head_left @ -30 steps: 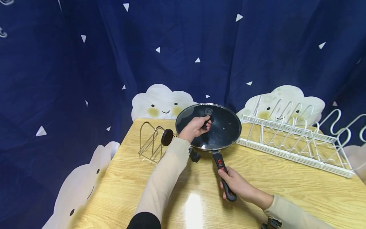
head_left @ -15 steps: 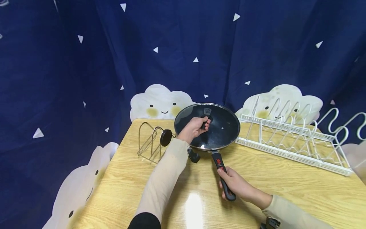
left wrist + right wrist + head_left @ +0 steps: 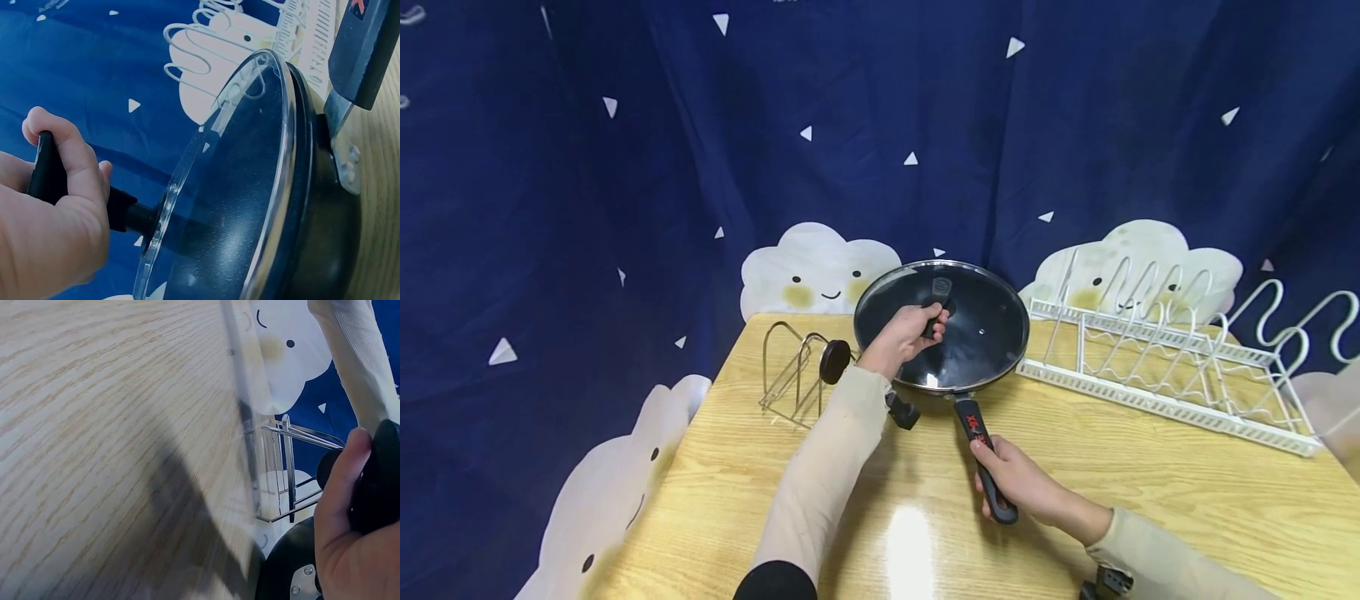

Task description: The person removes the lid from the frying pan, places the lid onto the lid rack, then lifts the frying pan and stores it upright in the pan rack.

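A dark frying pan (image 3: 325, 237) stands on the table with a glass lid (image 3: 977, 342) over its mouth. My left hand (image 3: 916, 333) grips the black lid knob (image 3: 47, 169), with fingers curled round it in the left wrist view. My right hand (image 3: 1018, 479) holds the pan's black handle (image 3: 972, 421), its thumb lying along the top. In the right wrist view the right hand (image 3: 356, 537) shows close up on the handle (image 3: 381, 481). The lid's metal rim (image 3: 284, 169) sits at the pan's edge; whether it is slightly apart I cannot tell.
Left of the pan stands a small metal wire rack (image 3: 797, 379) with a black disc (image 3: 835, 362) at its side. A white wire dish rack (image 3: 1157, 400) occupies the table's right side. Behind the wooden table (image 3: 700, 508) hangs a blue curtain (image 3: 850, 100).
The lid's far edge has risen slightly in the head view, with the left hand on its knob. The right hand keeps its hold on the pan handle. The view has shifted a little.
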The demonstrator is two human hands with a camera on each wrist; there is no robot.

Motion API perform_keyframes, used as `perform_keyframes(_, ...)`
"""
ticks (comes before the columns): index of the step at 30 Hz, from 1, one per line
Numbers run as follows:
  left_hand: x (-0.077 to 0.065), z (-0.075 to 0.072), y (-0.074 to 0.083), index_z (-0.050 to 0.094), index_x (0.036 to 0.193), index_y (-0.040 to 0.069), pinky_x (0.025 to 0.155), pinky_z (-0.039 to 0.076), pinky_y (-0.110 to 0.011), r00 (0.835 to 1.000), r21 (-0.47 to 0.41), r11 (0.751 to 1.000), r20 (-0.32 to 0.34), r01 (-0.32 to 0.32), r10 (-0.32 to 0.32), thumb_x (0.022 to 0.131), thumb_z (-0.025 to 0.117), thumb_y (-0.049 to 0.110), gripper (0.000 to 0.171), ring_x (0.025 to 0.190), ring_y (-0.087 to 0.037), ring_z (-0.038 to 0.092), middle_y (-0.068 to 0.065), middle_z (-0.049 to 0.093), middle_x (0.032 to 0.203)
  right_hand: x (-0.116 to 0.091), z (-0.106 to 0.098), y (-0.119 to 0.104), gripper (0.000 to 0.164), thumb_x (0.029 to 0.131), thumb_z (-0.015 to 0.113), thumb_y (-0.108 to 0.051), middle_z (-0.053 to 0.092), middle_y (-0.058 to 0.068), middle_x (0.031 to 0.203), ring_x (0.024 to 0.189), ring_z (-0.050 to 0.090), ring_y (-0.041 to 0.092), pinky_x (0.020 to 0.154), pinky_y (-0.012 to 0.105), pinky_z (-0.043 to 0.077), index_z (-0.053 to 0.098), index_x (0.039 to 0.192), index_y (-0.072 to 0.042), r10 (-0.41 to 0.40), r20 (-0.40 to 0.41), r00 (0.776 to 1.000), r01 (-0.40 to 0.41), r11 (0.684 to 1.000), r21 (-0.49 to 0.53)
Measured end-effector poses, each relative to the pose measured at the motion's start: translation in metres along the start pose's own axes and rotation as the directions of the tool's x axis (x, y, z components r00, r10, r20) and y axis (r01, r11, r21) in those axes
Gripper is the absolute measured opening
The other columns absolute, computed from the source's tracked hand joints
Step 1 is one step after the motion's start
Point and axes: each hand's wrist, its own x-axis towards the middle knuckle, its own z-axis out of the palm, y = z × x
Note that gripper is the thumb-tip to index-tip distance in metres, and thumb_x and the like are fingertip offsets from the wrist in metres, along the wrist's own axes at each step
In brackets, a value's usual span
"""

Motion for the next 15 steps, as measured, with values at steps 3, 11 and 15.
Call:
perform_keyframes(3, -0.005, -0.001, 0.003, 0.051, 0.104, -0.012, 0.044, 0.037, -0.015, 1.0, 0.006, 1.0, 0.011, -0.025, 0.025, 0.102, 0.042, 0.012, 0.025, 0.05, -0.006, 0.041, -0.001, 0.048, 0.066, 0.0, 0.0, -0.001, 0.048, 0.103, 0.036, -0.036, 0.054, 0.015, 0.072, 0.044, 0.057, 0.019, 0.043, 0.031, 0.049, 0.032, 0.114, 0.01, 0.011, -0.016, 1.0, -0.011, 1.0, -0.014)
perform_keyframes(11, -0.018, -0.005, 0.009, 0.052, 0.096, -0.006, 0.045, 0.038, -0.018, 0.991, 0.073, 0.99, 0.049, -0.124, 0.121, 0.102, 0.041, 0.013, 0.022, 0.049, -0.006, 0.041, -0.001, 0.048, 0.067, -0.001, -0.003, -0.008, 0.043, 0.102, 0.041, -0.036, 0.055, 0.011, 0.068, 0.05, 0.053, 0.018, 0.048, 0.032, 0.048, 0.047, 0.104, 0.007, -0.02, -0.097, 0.995, -0.005, 0.966, -0.258)
perform_keyframes(15, -0.026, -0.005, 0.012, 0.052, 0.099, -0.007, 0.045, 0.039, -0.019, 0.981, 0.115, 0.975, 0.072, -0.19, 0.182, 0.102, 0.041, 0.013, 0.023, 0.048, -0.006, 0.041, -0.001, 0.048, 0.068, -0.001, -0.005, -0.013, 0.042, 0.1, 0.045, -0.04, 0.052, 0.003, 0.061, 0.047, 0.046, 0.015, 0.044, 0.028, 0.039, 0.052, 0.099, 0.001, -0.066, -0.112, 0.992, 0.005, 0.882, -0.471)
